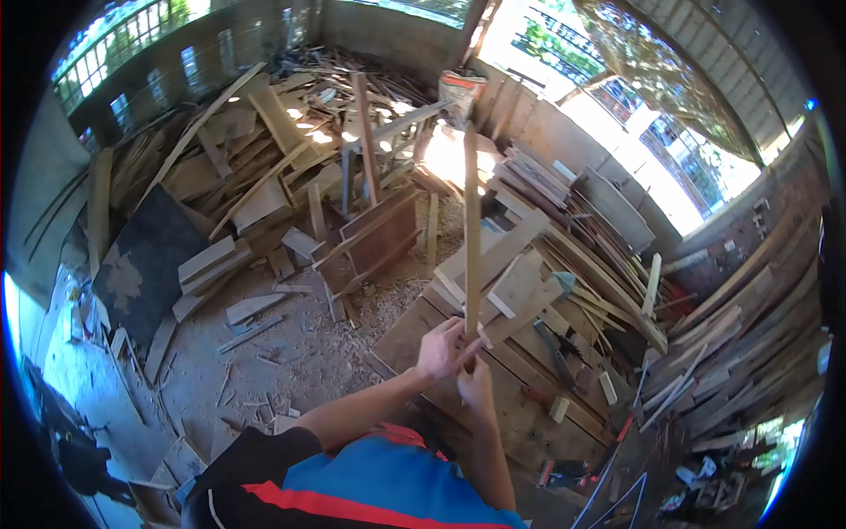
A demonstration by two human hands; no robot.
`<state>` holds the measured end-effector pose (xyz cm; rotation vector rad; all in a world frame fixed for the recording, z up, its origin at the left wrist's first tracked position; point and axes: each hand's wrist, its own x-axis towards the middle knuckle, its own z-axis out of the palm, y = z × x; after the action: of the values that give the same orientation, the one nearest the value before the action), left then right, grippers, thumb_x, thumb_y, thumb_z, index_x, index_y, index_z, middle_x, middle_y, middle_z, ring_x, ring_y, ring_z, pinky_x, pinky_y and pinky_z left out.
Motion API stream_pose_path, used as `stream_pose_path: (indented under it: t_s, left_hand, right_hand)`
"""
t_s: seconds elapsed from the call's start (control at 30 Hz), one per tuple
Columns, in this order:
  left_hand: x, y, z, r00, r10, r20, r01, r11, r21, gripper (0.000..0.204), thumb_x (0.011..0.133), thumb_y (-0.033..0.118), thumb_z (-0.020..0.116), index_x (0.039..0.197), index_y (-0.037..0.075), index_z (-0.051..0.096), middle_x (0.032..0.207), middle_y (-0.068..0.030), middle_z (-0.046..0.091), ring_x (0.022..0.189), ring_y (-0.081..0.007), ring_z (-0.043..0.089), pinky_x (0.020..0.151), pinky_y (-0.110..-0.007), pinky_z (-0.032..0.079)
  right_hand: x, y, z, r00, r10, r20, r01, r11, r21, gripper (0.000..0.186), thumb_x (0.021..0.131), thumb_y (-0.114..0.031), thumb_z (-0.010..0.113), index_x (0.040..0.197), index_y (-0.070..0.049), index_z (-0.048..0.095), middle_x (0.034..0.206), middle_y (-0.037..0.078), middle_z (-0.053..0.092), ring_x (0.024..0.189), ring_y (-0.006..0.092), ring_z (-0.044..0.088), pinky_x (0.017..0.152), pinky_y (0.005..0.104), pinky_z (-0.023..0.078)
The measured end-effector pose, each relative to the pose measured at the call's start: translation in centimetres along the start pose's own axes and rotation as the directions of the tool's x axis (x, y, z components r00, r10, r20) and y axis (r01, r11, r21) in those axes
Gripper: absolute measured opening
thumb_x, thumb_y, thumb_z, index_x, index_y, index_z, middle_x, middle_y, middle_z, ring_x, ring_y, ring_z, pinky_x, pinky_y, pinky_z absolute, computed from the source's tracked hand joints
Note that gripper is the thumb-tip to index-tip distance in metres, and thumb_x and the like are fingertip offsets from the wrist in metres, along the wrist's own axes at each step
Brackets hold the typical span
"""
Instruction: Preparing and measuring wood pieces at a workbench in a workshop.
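A long, narrow wooden strip stands nearly upright in front of me, its far end reaching toward the scrap pile. My left hand is closed around its lower part, fingers bent against the wood. Just below and to the right, my right hand is also closed at the strip's lower end, thumb and fingertips close to the left hand. The fingers partly hide the wood between them. Beneath both hands is a wooden worktable, with loose boards lying across it beyond the hands.
A hand saw and a small wood block lie to the right on the table. Stacked planks line the right wall. Offcuts are heaped at the back left. A brown panel frame stands on the shavings-covered floor.
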<state>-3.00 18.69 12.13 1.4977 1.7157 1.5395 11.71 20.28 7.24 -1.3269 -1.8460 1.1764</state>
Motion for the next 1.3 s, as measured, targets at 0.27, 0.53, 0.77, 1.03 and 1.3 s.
stream_pose_path:
  t_s: [0.27, 0.53, 0.77, 1.03, 1.3]
  left_hand:
    - [0.2, -2.6, -5.6, 0.947, -0.230, 0.225, 0.306, 0.857, -0.415, 0.060, 0.099, 0.029, 0.069, 0.150, 0.004, 0.049, 0.118, -0.0125, 0.071, 0.098, -0.0181, 0.069, 0.086, -0.035, 0.057]
    - [-1.3, -8.0, -11.4, 0.931, -0.363, 0.020, 0.322, 0.796, -0.513, 0.043, 0.105, 0.019, 0.059, 0.145, 0.003, 0.051, 0.104, -0.0092, 0.073, 0.078, -0.0111, 0.065, 0.076, -0.027, 0.054]
    - [-5.1, -11.3, -16.5, 0.846, -0.500, -0.185, 0.352, 0.784, -0.512, 0.038, 0.108, 0.028, 0.055, 0.140, 0.006, 0.058, 0.103, -0.0091, 0.072, 0.076, -0.0124, 0.067, 0.074, -0.028, 0.053]
    - [-9.2, -13.3, -20.5, 0.653, -0.638, -0.408, 0.367, 0.738, -0.567, 0.035, 0.107, 0.026, 0.057, 0.134, 0.004, 0.063, 0.097, -0.0084, 0.074, 0.071, -0.0104, 0.066, 0.069, -0.026, 0.051]
    - [-6.9, -10.6, -21.1, 0.726, -0.541, -0.425, 0.291, 0.801, -0.523, 0.033, 0.106, 0.027, 0.058, 0.130, 0.006, 0.065, 0.094, -0.0080, 0.072, 0.071, -0.0128, 0.065, 0.069, -0.028, 0.049]
  right_hand:
    - [-3.1, -6.9, -2.5, 0.816, 0.293, 0.498, -0.578, 0.423, 0.698, 0.044, 0.107, -0.030, 0.058, 0.069, -0.020, 0.037, 0.056, -0.009, 0.025, 0.045, 0.0064, 0.025, 0.044, 0.0276, 0.018]
    - [-2.6, -3.8, -3.6, 0.723, 0.331, 0.607, -0.691, 0.321, 0.648, 0.042, 0.107, -0.032, 0.056, 0.071, -0.020, 0.038, 0.056, -0.008, 0.026, 0.044, 0.0067, 0.025, 0.043, 0.0272, 0.018]
    - [-5.7, -2.0, -4.7, 0.551, 0.492, 0.674, -0.827, 0.428, 0.364, 0.043, 0.107, -0.031, 0.055, 0.070, -0.019, 0.036, 0.056, -0.008, 0.030, 0.045, 0.0072, 0.025, 0.043, 0.0279, 0.019]
    - [-8.0, 1.8, -4.7, 0.388, 0.549, 0.740, -0.862, 0.500, 0.081, 0.037, 0.103, -0.029, 0.062, 0.072, -0.019, 0.044, 0.057, -0.007, 0.038, 0.044, 0.0079, 0.035, 0.040, 0.0281, 0.023]
    - [6.0, -3.9, 12.7, 0.396, 0.291, 0.871, -0.849, 0.478, 0.226, 0.044, 0.103, -0.032, 0.062, 0.068, -0.021, 0.038, 0.056, -0.009, 0.029, 0.043, 0.0056, 0.026, 0.040, 0.0274, 0.018]
